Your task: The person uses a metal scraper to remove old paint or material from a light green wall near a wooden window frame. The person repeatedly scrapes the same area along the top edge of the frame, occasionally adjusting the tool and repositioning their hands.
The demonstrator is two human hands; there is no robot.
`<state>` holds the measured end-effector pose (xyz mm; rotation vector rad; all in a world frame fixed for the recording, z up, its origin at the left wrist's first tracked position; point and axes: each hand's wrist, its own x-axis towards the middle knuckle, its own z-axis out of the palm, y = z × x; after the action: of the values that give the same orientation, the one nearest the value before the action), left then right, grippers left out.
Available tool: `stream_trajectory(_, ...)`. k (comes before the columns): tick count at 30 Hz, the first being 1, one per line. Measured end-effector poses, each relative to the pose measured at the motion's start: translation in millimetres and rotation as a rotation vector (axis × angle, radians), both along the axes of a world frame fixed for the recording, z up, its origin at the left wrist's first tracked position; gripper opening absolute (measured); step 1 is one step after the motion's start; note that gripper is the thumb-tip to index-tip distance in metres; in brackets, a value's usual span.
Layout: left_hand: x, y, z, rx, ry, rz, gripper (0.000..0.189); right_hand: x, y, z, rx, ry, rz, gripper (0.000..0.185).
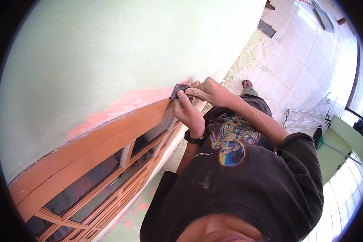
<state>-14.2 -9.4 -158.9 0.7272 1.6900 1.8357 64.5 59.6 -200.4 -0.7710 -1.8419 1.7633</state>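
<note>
Both of my hands meet at the edge of an orange-brown wooden window frame [109, 127], against a pale green painted wall [78, 60]. My left hand [187, 113], with a dark watch [195, 138] on its wrist, pinches a small dark flat piece [179, 90] under the thumb. Whether it is a scraper blade or folded sandpaper cannot be told. The thumb and fingers of my right hand [211, 92] press on its other end. The piece lies where the frame meets a strip of exposed pink surface [109, 113].
Glass panes [87, 181] sit in the frame. Paint flakes [254, 51] litter the tiled floor [293, 54] along the wall, near a dark flat sheet [266, 28]. A white metal rack [305, 118] stands at the right. My sandalled foot [247, 83] is on the tiles.
</note>
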Motion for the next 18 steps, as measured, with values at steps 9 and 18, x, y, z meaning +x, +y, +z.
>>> stream_trajectory(9, 0, -4, -1, -0.029, 0.031, -0.022, 0.044, 1, 1, 3, -0.041, 0.051, 0.023, 0.048)
stream_trajectory(18, 3, -4, -7, -0.071, -0.022, -0.023, 0.045, 4, -4, 3, -0.114, 0.099, -0.021, 0.055)
